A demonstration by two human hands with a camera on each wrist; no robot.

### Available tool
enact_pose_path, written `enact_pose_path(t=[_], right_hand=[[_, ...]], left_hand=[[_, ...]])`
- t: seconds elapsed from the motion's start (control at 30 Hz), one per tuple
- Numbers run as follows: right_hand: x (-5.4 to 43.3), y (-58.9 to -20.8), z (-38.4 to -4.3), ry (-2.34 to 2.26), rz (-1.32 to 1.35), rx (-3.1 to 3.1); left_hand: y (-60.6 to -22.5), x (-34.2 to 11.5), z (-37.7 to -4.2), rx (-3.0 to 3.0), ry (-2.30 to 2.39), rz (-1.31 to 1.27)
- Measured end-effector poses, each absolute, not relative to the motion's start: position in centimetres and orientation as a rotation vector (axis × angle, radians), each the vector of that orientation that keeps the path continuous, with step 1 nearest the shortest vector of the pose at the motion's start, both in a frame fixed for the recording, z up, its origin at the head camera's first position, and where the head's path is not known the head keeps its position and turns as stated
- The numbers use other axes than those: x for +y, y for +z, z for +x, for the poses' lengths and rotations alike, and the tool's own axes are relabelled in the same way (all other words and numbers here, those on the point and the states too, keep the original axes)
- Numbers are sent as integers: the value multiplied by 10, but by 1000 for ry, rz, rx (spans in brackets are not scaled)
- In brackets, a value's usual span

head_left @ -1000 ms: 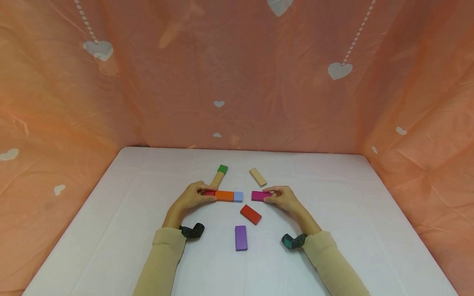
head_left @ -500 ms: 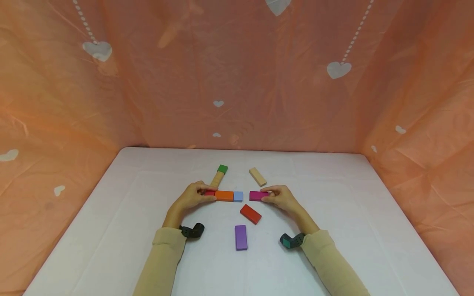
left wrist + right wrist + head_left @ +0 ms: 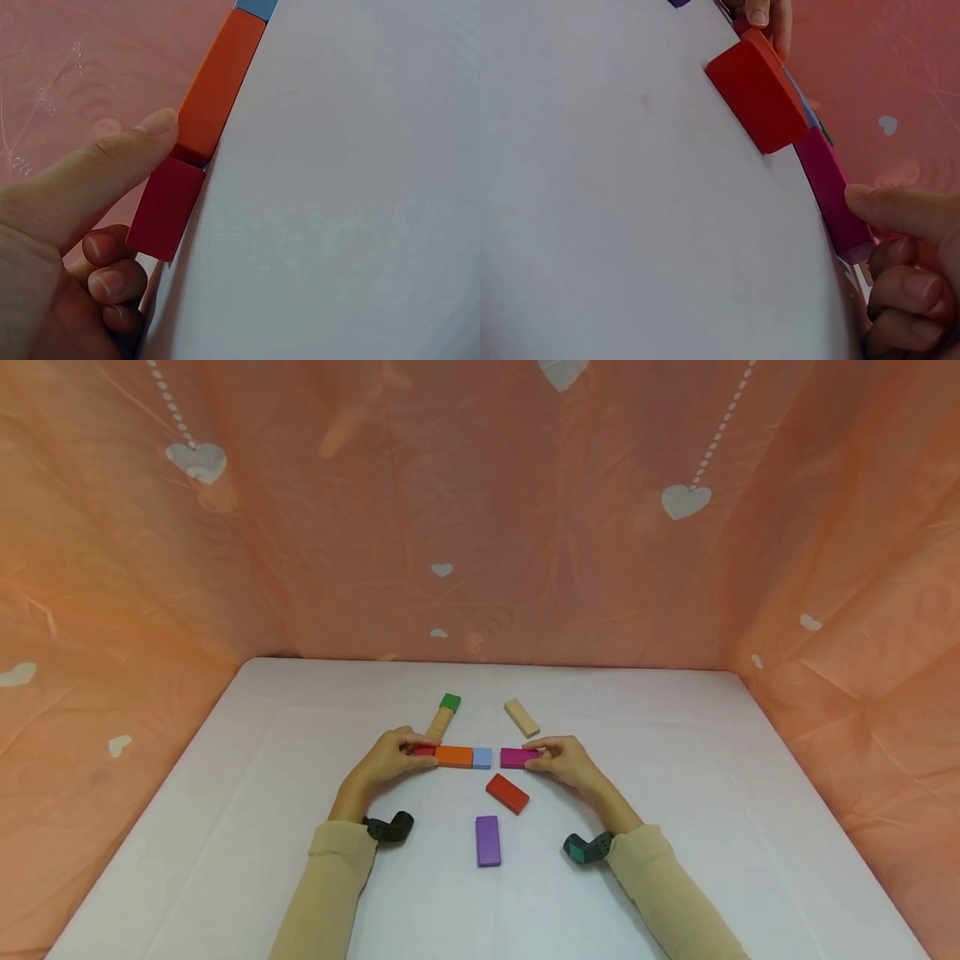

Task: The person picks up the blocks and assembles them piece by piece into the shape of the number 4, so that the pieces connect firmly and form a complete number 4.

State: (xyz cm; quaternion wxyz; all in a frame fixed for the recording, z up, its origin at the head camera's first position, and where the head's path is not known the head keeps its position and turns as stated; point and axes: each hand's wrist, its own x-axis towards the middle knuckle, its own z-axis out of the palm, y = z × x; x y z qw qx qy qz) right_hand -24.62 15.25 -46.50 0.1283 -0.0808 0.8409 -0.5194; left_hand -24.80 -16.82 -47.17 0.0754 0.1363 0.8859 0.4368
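Note:
In the head view, a row on the white table runs from a dark red block (image 3: 424, 751) through an orange block (image 3: 454, 757) to a light blue block (image 3: 482, 758). My left hand (image 3: 385, 758) pinches the row's left end, thumb in front, and partly covers the dark red block. The left wrist view shows that thumb's tip (image 3: 157, 122) by the joint between dark red block and orange block. A magenta block (image 3: 513, 758) lies flat just right of the light blue one, a narrow gap between them. My right hand (image 3: 566, 762) pinches its right end between thumb and fingers.
A green block (image 3: 451, 702) touches a plain wooden piece (image 3: 440, 724) slanting up behind the row. Another plain wooden block (image 3: 521, 718) lies behind the magenta one. Nearer the person are a red block (image 3: 507, 793) and a purple block (image 3: 487, 841). Orange curtains surround the table (image 3: 225, 827).
My right hand has slid the magenta block a little to the left, narrowing its gap to the light blue block. The left hand and the other blocks stay where they were.

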Motion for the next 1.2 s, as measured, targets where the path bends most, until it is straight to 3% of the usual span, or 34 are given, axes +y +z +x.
enact_pose_path(t=[1.2], right_hand=[[141,-466,-248,-1534,-256,2408]], left_hand=[[-470,-168,-248,2666,1288,417]])
